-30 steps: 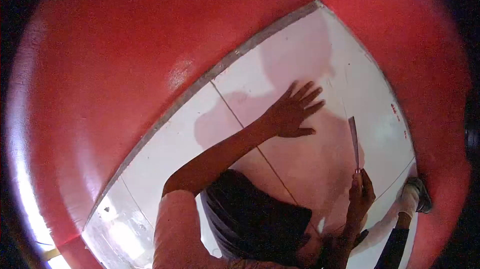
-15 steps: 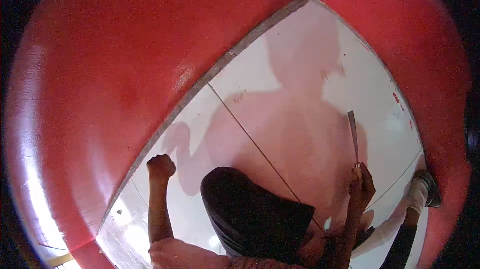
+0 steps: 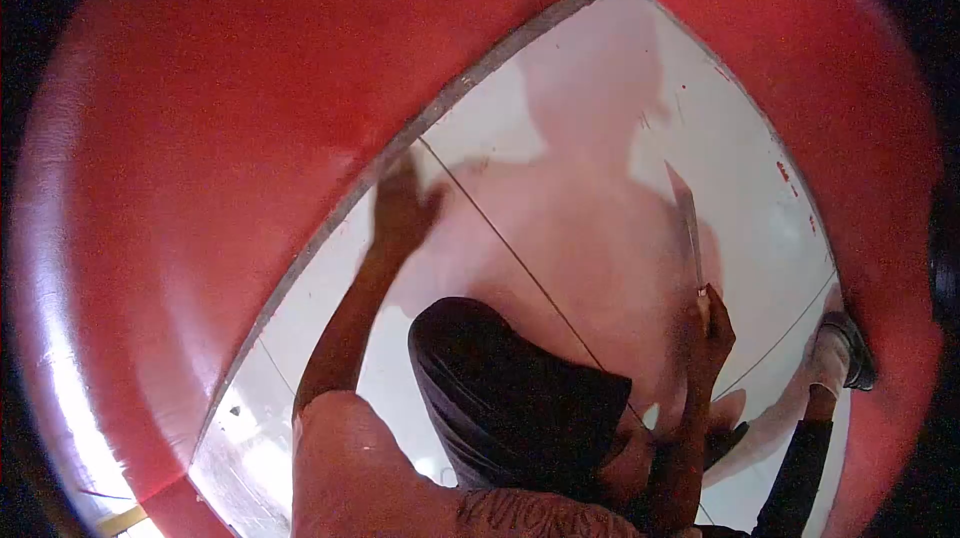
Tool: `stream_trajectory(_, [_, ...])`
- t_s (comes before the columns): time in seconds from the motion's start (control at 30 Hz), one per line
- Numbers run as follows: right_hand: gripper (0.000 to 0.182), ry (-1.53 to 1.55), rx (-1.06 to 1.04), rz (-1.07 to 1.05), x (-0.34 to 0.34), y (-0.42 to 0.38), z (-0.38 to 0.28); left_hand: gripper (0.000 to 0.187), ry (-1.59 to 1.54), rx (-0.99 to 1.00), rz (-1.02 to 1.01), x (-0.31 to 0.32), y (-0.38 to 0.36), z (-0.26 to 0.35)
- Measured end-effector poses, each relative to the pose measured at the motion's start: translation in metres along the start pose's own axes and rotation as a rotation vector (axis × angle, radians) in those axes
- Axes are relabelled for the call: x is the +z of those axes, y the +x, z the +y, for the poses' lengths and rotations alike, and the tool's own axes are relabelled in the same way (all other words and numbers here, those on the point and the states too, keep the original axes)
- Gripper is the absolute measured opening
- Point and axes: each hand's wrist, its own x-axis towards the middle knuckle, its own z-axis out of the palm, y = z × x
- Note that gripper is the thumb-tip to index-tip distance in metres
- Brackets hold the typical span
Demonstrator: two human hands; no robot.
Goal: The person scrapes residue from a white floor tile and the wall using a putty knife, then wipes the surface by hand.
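My right hand (image 3: 713, 333) is closed around the handle of a putty knife (image 3: 690, 223). Its long metal blade widens toward the tip and points away from me over the white tiled floor (image 3: 740, 148). My left hand (image 3: 405, 206) is stretched forward with its fingers extended and slightly blurred, holding nothing. Its fingertips are near the grey strip (image 3: 470, 86) at the foot of the left wall, beside a dark tile joint. My bent knee in dark cloth (image 3: 500, 388) lies between the two arms.
Glossy red walls (image 3: 220, 138) rise on the left and right and meet in a far corner. Red paint specks (image 3: 783, 176) mark the floor along the right wall. My shoe (image 3: 857, 353) rests close to that wall. My shadow covers the middle of the tiles.
My left hand has gone from a fist to extended fingers and moved forward and right toward the wall's foot. The putty knife has shifted slightly forward and left in my right hand.
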Motion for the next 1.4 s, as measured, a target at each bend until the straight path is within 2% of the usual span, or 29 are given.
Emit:
stream_trajectory(0.03, [0.031, 0.0, -0.014, -0.002, 0.0, 0.003, 0.008, 0.058, 0.158, -0.105, -0.014, -0.012, -0.019, -0.024])
stream_trajectory(0.07, [0.031, -0.004, -0.027, -0.002, -0.001, 0.005, 0.012, 0.056, 0.04, -0.399, -0.279, -0.053, -0.027, -0.021])
stream_trajectory(0.1, [0.031, 0.009, 0.017, -0.016, -0.002, 0.004, 0.003, 0.045, 0.466, -0.303, -0.718, -0.044, -0.057, -0.06])
stream_trajectory(0.17, [0.031, 0.036, 0.102, -0.046, -0.001, 0.006, -0.025, 0.042, 0.178, -0.299, -0.768, -0.084, -0.057, -0.026])
stream_trajectory(0.23, [0.03, -0.004, 0.039, -0.045, 0.003, 0.007, -0.011, 0.048, 0.102, 0.134, -0.333, -0.094, -0.048, 0.017])
stream_trajectory(0.3, [0.029, 0.03, 0.043, -0.055, -0.001, 0.007, -0.014, 0.054, -0.13, 0.258, -0.23, -0.098, -0.016, 0.064])
stream_trajectory(0.37, [0.03, 0.156, 0.118, -0.073, -0.001, 0.0, -0.032, 0.056, -0.22, 0.513, -0.38, -0.063, -0.001, 0.074])
stream_trajectory(0.4, [0.029, 0.108, -0.013, -0.074, -0.001, -0.003, -0.021, 0.054, -0.155, 0.441, -0.358, -0.051, 0.006, 0.071])
stream_trajectory(0.5, [0.028, 0.486, 0.033, -0.071, 0.005, -0.004, -0.039, 0.049, 0.044, 0.233, -0.293, -0.025, 0.029, 0.057])
stream_trajectory(0.53, [0.028, 0.419, -0.017, -0.07, 0.005, -0.005, -0.035, 0.038, 0.396, 0.364, -0.086, 0.005, 0.027, 0.017])
stream_trajectory(0.57, [0.027, 0.351, -0.07, -0.069, 0.006, -0.003, -0.028, 0.032, 0.26, 0.346, 0.003, -0.016, 0.033, 0.014])
stream_trajectory(0.63, [0.028, 0.126, -0.223, -0.079, 0.005, -0.003, -0.012, 0.025, -0.032, 0.171, -0.306, -0.041, 0.026, 0.021])
stream_trajectory(0.7, [0.03, -0.197, -0.423, -0.108, -0.001, -0.002, -0.003, 0.028, -0.051, 0.173, -0.435, -0.053, 0.016, 0.037])
stream_trajectory(0.73, [0.031, -0.209, -0.392, -0.142, -0.003, -0.002, -0.001, 0.03, -0.06, 0.174, -0.502, -0.057, 0.012, 0.045])
stream_trajectory(0.83, [0.033, -0.279, -0.307, -0.257, -0.016, -0.008, -0.017, 0.046, -0.196, 0.137, -0.458, -0.063, 0.005, 0.079])
stream_trajectory(0.9, [0.034, -0.372, -0.261, -0.341, -0.03, -0.016, -0.033, 0.064, -0.431, 0.543, -0.177, -0.056, 0.007, 0.097])
stream_trajectory(1.0, [0.042, -0.465, -0.002, -0.489, -0.043, -0.024, -0.056, 0.083, -0.302, 0.969, -0.453, -0.053, 0.012, 0.119])
stream_trajectory(1.07, [0.037, -0.469, -0.17, -0.491, -0.047, -0.029, -0.008, 0.091, -0.285, 0.939, -0.431, -0.037, 0.017, 0.123])
stream_trajectory(1.1, [0.037, -0.471, -0.191, -0.49, -0.047, -0.029, -0.003, 0.095, -0.274, 0.923, -0.42, -0.024, 0.019, 0.125])
stream_trajectory(1.13, [0.036, -0.473, -0.211, -0.49, -0.048, -0.029, 0.002, 0.095, -0.256, 0.723, -0.246, -0.008, 0.019, 0.133])
stream_trajectory(1.2, [0.036, -0.477, -0.115, -0.483, -0.04, -0.032, -0.019, 0.091, -0.364, 0.834, -0.328, -0.012, 0.021, 0.152])
stream_trajectory(1.23, [0.036, -0.502, -0.137, -0.475, -0.039, -0.034, -0.017, 0.09, -0.424, 0.886, -0.372, -0.015, 0.02, 0.159])
stream_trajectory(1.3, [0.037, -0.554, -0.183, -0.464, -0.04, -0.036, -0.015, 0.09, -0.334, 0.754, -0.304, -0.005, 0.023, 0.162])
stream_trajectory(1.37, [0.036, -0.6, -0.101, -0.501, -0.041, -0.033, -0.023, 0.09, -0.264, 0.554, -0.174, -0.001, 0.034, 0.161])
stream_trajectory(1.4, [0.036, -0.62, -0.054, -0.516, -0.042, -0.033, -0.026, 0.091, -0.222, 0.564, -0.236, -0.004, 0.035, 0.16])
